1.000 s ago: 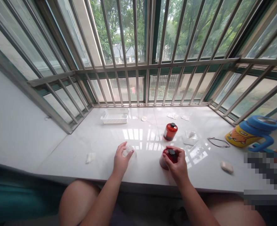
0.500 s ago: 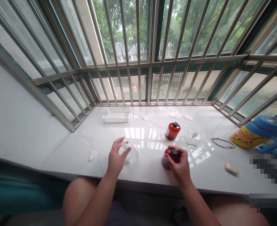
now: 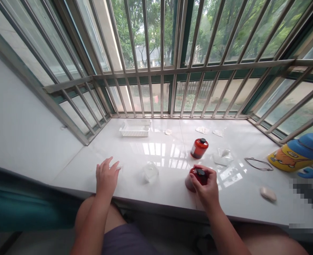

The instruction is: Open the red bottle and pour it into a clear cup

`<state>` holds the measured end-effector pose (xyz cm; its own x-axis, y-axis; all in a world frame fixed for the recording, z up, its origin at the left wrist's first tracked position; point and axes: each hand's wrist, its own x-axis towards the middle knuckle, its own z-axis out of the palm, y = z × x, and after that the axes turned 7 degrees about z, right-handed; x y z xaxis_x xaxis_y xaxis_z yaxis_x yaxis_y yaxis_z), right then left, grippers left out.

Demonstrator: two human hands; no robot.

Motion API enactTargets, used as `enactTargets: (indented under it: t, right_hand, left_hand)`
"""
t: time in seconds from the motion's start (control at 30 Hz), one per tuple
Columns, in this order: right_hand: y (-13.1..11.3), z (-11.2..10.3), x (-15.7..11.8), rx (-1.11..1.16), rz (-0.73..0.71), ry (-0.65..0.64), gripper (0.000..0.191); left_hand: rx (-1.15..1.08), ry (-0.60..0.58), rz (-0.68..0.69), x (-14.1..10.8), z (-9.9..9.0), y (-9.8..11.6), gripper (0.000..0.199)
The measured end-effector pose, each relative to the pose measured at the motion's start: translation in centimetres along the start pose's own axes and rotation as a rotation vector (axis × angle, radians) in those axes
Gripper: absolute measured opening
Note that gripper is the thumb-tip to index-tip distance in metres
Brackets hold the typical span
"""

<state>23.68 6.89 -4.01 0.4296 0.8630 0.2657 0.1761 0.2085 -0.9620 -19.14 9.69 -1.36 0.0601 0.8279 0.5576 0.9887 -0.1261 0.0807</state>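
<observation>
Over the left part of the white tabletop [image 3: 76, 177], my left hand [image 3: 106, 179] is curved with its fingers somewhat apart. A small clear piece [image 3: 121, 167] shows at its thumb and fingertips, its shape mostly hidden. Right of that hand stands a clear glass jar [image 3: 150, 172], apart from it. My right hand [image 3: 208, 184] is wrapped round a red bottle with a black cap [image 3: 189, 183], which stands upright near the front edge. Just behind stands a second red bottle with a black cap and a pale label [image 3: 199, 148].
At the back lie a white perforated basket [image 3: 135, 132] and crumpled white pieces [image 3: 202, 130]. To the right are a clear packet [image 3: 222, 157], a thin dark cord loop [image 3: 258, 164], a beige oval item [image 3: 268, 194] and a blue-and-yellow mug [image 3: 286, 157]. Metal bars [image 3: 161, 94] line the window.
My left hand has moved left, away from the glass jar, with the small clear piece at its fingertips. My right hand stays on the red bottle. The view has shifted slightly.
</observation>
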Motion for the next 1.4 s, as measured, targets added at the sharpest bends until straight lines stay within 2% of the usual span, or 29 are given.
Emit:
enactTargets:
  t: [0.17,0.3,0.4,0.5,0.6,0.63,0.7,0.77,0.83,0.93,1.0,1.1,1.17,1.3,1.4]
  right_hand:
    - [0.0,-0.3,0.2,-0.020,-0.011,-0.018,0.043]
    - [0.0,-0.5,0.4,-0.128,-0.093,-0.063,0.031]
    - [0.2,-0.3,0.3,-0.046,-0.031,-0.034,0.041]
    - [0.4,-0.1,0.2,0.038,0.012,-0.012,0.048]
    - [0.1,-0.3,0.4,-0.060,-0.025,-0.053,0.037]
    - [0.0,-0.4,0.4,-0.083,-0.031,-0.065,0.035]
    - [-0.2,-0.5,0.4,-0.072,-0.007,-0.057,0.039]
    - [-0.2,-0.4,0.3,-0.014,0.033,-0.027,0.049]
    - [-0.2,-0.2,0.2,0.035,0.038,-0.009,0.054]
    - [0.0,0.1,0.1,0.082,0.018,-0.010,0.053]
    - [0.2,0.2,0.1,0.120,0.030,-0.012,0.052]
    - [0.8,0.2,0.2,0.113,0.057,0.028,0.050]
    - [1.3,0.2,0.3,0.084,0.065,0.065,0.049]
    - [1.5,0.2,0.3,0.073,0.074,0.072,0.052]
    - [1.1,0.3,0.2,0.149,0.081,0.021,0.054]
  left_hand:
    - [0.130,-0.173,-0.100,-1.4,2.4,-3.3,0.034]
    - [0.095,-0.288,-0.119,-1.6,3.5,-5.0,0.044]
    - [0.005,-0.279,-0.124,-1.4,3.6,-5.5,0.056]
    - [-0.120,-0.178,-0.109,-0.6,2.9,-4.3,0.057]
    - [-0.304,-0.005,-0.026,0.6,1.4,-0.3,0.047]
    - [-0.368,0.042,-0.012,1.1,0.7,1.6,0.042]
    - [-0.517,0.064,0.045,2.0,-0.6,6.2,0.033]
    - [-0.660,0.024,0.121,2.8,-1.7,11.2,0.028]
    - [-0.800,-0.065,0.217,3.5,-2.3,16.2,0.028]
    - [-0.977,-0.223,0.348,4.5,-1.9,22.6,0.038]
    - [-1.036,-0.321,0.411,5.0,-1.1,25.8,0.047]
    - [-1.046,-0.416,0.443,5.6,0.2,28.8,0.044]
    - [-1.057,-0.423,0.436,5.9,0.7,29.9,0.037]
    - [-1.144,-0.318,0.373,6.1,0.3,30.6,0.024]
    - [-1.169,-0.224,0.289,6.1,-0.7,29.6,0.022]
